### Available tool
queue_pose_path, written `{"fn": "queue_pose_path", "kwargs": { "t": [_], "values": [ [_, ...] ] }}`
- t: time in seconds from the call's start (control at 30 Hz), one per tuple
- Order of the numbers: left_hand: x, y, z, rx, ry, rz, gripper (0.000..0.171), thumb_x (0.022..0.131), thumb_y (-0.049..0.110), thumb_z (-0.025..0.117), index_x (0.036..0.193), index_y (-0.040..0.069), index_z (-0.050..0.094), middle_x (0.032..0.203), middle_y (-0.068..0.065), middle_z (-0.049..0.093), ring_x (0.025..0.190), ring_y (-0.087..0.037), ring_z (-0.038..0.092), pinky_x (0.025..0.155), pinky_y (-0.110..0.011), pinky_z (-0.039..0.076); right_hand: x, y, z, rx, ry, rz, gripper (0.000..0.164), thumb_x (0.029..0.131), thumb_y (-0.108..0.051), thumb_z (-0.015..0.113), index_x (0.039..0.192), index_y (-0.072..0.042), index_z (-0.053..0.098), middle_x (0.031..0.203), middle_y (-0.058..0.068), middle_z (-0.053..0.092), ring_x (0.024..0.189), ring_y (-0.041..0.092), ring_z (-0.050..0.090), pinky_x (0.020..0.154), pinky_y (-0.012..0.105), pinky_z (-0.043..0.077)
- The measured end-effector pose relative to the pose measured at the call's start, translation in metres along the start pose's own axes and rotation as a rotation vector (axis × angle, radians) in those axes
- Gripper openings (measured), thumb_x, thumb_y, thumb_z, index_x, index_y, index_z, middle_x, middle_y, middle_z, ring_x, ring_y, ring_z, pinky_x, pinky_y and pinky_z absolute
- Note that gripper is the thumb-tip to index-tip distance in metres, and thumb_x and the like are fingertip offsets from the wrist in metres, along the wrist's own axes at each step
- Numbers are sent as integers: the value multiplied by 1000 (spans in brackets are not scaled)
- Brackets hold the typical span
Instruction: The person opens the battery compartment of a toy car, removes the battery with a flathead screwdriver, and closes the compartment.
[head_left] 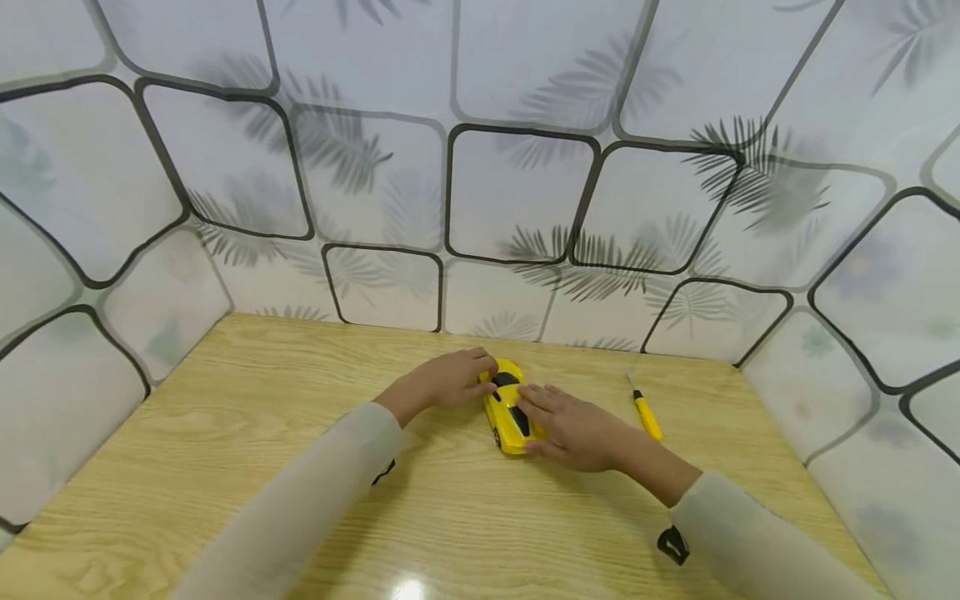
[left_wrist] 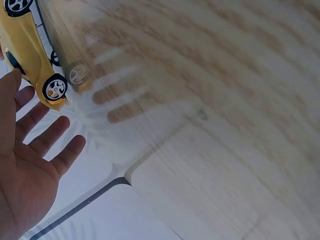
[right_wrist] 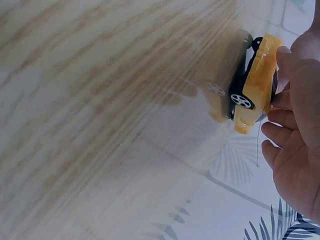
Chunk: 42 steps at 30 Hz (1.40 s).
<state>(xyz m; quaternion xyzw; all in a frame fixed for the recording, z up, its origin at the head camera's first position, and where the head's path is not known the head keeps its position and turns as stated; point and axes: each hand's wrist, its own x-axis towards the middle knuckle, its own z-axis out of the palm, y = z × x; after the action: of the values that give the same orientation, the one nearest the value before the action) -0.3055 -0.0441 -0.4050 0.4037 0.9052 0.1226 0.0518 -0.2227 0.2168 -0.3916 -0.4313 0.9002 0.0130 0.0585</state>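
A yellow toy car (head_left: 513, 415) with dark windows stands on the wooden table, its wheels down on the surface. My left hand (head_left: 450, 379) is at the far end, thumb on the side by the window and fingers bent over the front. From the left wrist view, that hand (left_wrist: 35, 160) has its outer fingers spread past the car (left_wrist: 30, 55). On the right side, my right hand (head_left: 573, 425) rests with fairly straight fingers on the roof and thumb near the closer end. The right wrist view shows this hand (right_wrist: 300, 125) alongside the car (right_wrist: 262, 70).
A screwdriver (head_left: 647, 417) with a yellow handle lies to the right of the right hand, its shaft pointing at the back wall. Patterned white cloth walls (head_left: 517, 196) border the wooden table (head_left: 247, 433) at the back and both sides.
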Motion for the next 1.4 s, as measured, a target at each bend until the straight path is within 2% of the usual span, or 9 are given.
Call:
{"fn": "queue_pose_path", "kwargs": {
  "t": [0.23,0.43,0.63,0.87,1.13,1.4],
  "values": [
    [-9,0,-4,43,-20,1,38,108,38,54,138,15,60,134,-4,58,117,-22,60,100,-40,52,-1,0,6,-8,80,17,74,106,-51,50,157,1,35,165,19,29,151,36,29,122,51,27],
    [-16,3,-6,83,-17,0,34,107,37,56,135,19,61,129,-1,60,111,-20,60,94,-39,53,-1,-2,6,-10,139,-1,76,104,-51,56,154,4,41,161,21,35,148,39,35,121,52,29],
    [-21,5,-8,110,-13,1,30,106,35,58,131,21,63,123,0,61,106,-19,59,89,-39,53,-1,-2,7,-29,155,5,75,104,-51,56,153,4,42,159,20,39,146,38,38,120,52,32],
    [-24,7,-8,103,-11,0,21,106,32,60,124,23,64,119,3,61,107,-20,58,89,-42,52,1,0,10,-56,185,28,72,102,-49,62,151,1,46,150,20,49,137,36,49,109,50,46],
    [-25,7,-7,103,-14,-6,25,105,31,61,128,22,66,123,2,62,113,-22,58,95,-45,53,-1,0,12,-44,190,62,66,101,-41,64,151,-1,47,144,19,52,129,34,52,106,50,48],
    [-31,13,-6,122,-2,-5,21,104,30,63,122,20,69,115,2,64,106,-19,58,90,-40,53,1,3,12,-1,219,60,60,97,-29,67,148,-3,49,143,15,52,127,32,53,105,50,49]
  ]
}}
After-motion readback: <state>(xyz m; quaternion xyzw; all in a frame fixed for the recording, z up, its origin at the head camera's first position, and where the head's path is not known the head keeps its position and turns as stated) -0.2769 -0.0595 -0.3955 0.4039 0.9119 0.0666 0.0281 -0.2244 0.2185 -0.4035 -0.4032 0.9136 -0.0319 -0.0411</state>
